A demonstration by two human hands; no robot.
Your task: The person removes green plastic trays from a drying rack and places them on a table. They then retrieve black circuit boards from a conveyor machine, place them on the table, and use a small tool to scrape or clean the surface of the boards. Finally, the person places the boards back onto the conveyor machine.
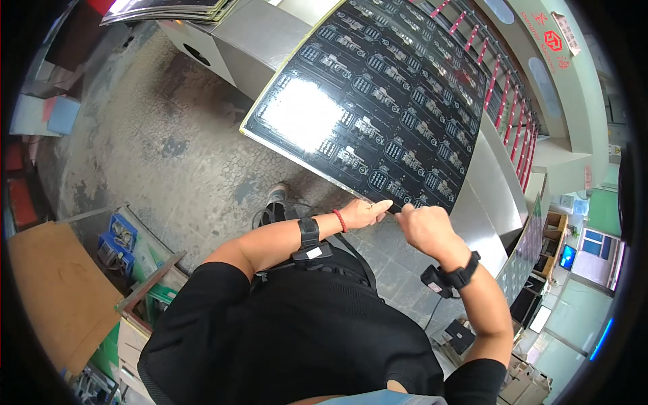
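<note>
A large black circuit-board panel (385, 109) with rows of repeated light patterns lies before me over metal work surfaces, bright glare on its left part. My left hand (362, 212) grips its near edge, thumb on top and fingers curled below. Close by, at the near right corner, is my right hand (428, 230), its fingers curled against the same edge. The back of that hand hides its fingertips, so whether it pinches the panel or something thin there cannot be told. Both wrists wear black strapped devices, and a red bead bracelet circles the left one.
Beyond the panel stands a machine (567, 101) with a row of red rollers (506, 111). More panels lie stacked (167, 12) at the upper left. A brown board (61, 293) and blue bins (119, 238) are at the lower left. Another patterned panel (524, 255) leans at right.
</note>
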